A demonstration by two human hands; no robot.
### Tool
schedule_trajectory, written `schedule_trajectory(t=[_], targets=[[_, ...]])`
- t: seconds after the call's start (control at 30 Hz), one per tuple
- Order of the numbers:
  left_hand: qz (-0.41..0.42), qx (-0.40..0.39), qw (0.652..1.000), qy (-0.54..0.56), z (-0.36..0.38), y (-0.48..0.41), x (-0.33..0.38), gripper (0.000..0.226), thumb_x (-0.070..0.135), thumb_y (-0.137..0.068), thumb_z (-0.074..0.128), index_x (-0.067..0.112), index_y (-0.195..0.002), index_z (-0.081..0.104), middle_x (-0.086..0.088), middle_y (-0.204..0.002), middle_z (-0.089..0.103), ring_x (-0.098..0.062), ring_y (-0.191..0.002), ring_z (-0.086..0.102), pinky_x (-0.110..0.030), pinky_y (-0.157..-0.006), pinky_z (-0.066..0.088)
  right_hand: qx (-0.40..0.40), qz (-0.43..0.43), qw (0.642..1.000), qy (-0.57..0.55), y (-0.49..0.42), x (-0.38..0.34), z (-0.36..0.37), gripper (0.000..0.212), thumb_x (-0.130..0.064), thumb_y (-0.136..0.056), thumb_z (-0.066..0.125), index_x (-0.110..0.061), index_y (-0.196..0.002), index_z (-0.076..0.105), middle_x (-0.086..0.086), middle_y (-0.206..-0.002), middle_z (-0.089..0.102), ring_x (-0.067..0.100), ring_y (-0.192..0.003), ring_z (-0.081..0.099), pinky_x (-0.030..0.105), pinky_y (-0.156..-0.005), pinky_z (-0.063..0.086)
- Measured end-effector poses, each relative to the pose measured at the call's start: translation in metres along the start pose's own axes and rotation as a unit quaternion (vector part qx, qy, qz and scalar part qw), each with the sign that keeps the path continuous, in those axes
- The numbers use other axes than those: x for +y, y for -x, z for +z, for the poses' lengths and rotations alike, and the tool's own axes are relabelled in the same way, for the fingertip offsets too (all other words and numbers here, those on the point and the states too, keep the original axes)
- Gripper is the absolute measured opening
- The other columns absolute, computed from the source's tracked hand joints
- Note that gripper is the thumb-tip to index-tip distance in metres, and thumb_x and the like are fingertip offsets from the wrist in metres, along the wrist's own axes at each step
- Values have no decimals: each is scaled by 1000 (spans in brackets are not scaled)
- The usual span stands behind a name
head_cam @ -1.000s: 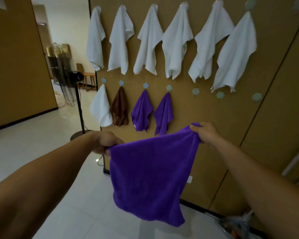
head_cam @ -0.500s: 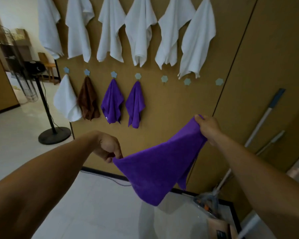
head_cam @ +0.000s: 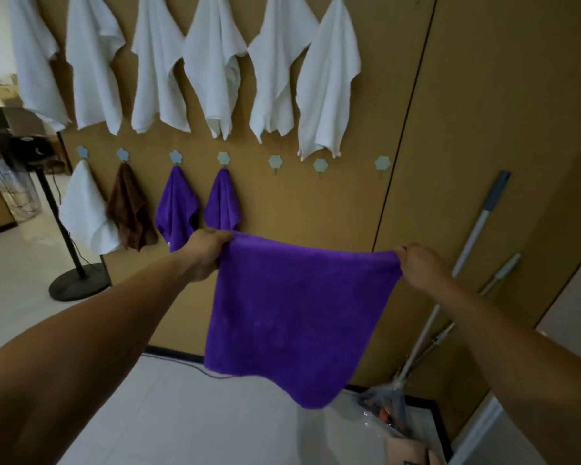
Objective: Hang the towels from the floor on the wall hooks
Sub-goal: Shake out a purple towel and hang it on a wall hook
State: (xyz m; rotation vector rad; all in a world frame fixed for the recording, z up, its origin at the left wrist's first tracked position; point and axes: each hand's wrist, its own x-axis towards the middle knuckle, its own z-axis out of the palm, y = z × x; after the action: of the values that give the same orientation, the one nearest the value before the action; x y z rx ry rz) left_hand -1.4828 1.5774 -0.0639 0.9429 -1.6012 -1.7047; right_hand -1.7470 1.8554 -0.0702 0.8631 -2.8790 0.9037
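Head cam view: someone's holding a purple towel (head_cam: 296,313) spread out flat in front of the wall (head_cam: 332,209). Left hand (head_cam: 205,255) and right hand (head_cam: 420,268) each have fingers (head_cam: 401,255) clamped on a top corner. It's up off the floor (head_cam: 182,414), roughly 6 o'clock below three bare hooks (head_cam: 275,161). Two hung purple towels (head_cam: 176,209) sit at its 11 o'clock.

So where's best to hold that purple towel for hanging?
By one top corner, pinched from above. The purple towel hangs flat between left hand and right hand, so a corner bunches small and should loop over a free hook.
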Motion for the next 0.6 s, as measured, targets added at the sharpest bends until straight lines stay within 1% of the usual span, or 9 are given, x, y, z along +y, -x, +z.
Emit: schedule_trajectory(t=[0.07, 0.13, 0.2, 0.27, 0.33, 0.4, 0.43, 0.53, 0.6], targets=[[27, 18, 999, 43, 18, 0, 13, 19, 10, -91, 56, 12, -72, 59, -6, -61, 55, -15, -49, 53, -24, -46, 42, 16, 29, 989, -143, -8, 1, -3, 29, -24, -101, 41, -6, -92, 62, 21, -94, 67, 35, -83, 65, 34, -67, 43], [50, 34, 996, 70, 30, -2, 23, 23, 8, -91, 54, 15, -69, 54, -5, -59, 47, -15, -48, 46, -26, -45, 37, 33, 78, 937, -339, -15, 0, -4, 28, -31, -102, 42, -10, -97, 61, 15, -92, 68, 29, -79, 66, 39, -69, 49], [65, 51, 993, 84, 36, -7, 29, 21, 9, -92, 52, 18, -74, 55, -3, -61, 43, -14, -51, 40, -24, -45, 32, 13, 109, 875, -471, -18, -2, -9, 25, -32, -102, 43, -12, -107, 59, 7, -90, 67, 20, -79, 66, 37, -67, 53], [77, 70, 992, 64, 40, -12, 32, 14, 10, -94, 51, 18, -85, 60, -3, -66, 48, -14, -54, 41, -24, -46, 34, 16, 124, 818, -562, -19, -3, -13, 24, -31, -102, 45, -12, -97, 60, 3, -81, 66, 15, -69, 65, 31, -60, 55], [87, 88, 992, 31, 43, -18, 33, 15, 10, -94, 51, 19, -88, 62, -2, -74, 54, -14, -58, 45, -26, -50, 38, 33, 149, 789, -595, -19, -5, -15, 26, -31, -101, 48, -11, -88, 60, 2, -76, 64, 13, -60, 61, 27, -53, 51], [95, 93, 991, 8, 45, -23, 32, 17, 10, -93, 51, 21, -87, 63, -2, -76, 57, -13, -58, 47, -27, -51, 41, 15, 188, 770, -609, -20, -5, -13, 27, -30, -100, 50, -7, -92, 62, 5, -81, 66, 16, -64, 60, 29, -56, 50], [96, 101, 990, 0, 45, -27, 32, 18, 10, -93, 52, 22, -86, 64, -1, -76, 58, -13, -58, 47, -28, -51, 42, -15, 200, 766, -611, -20, -6, -13, 28, -30, -100, 52, -6, -92, 63, 5, -81, 68, 17, -65, 62, 29, -57, 52], [92, 139, 986, -17, 44, -38, 29, 18, 13, -92, 55, 23, -83, 66, -2, -76, 60, -14, -57, 48, -31, -53, 44, -138, 209, 806, -536, -16, -4, -17, 29, -34, -93, 62, -9, -78, 61, 3, -58, 67, 16, -52, 62, 25, -44, 52], [82, 145, 985, -35, 42, -47, 29, 12, 16, -92, 57, 19, -87, 68, -2, -75, 59, -16, -57, 47, -31, -52, 43, -182, 198, 813, -516, -20, 0, -22, 26, -31, -89, 67, -10, -76, 60, 3, -54, 66, 14, -46, 63, 25, -43, 54]])
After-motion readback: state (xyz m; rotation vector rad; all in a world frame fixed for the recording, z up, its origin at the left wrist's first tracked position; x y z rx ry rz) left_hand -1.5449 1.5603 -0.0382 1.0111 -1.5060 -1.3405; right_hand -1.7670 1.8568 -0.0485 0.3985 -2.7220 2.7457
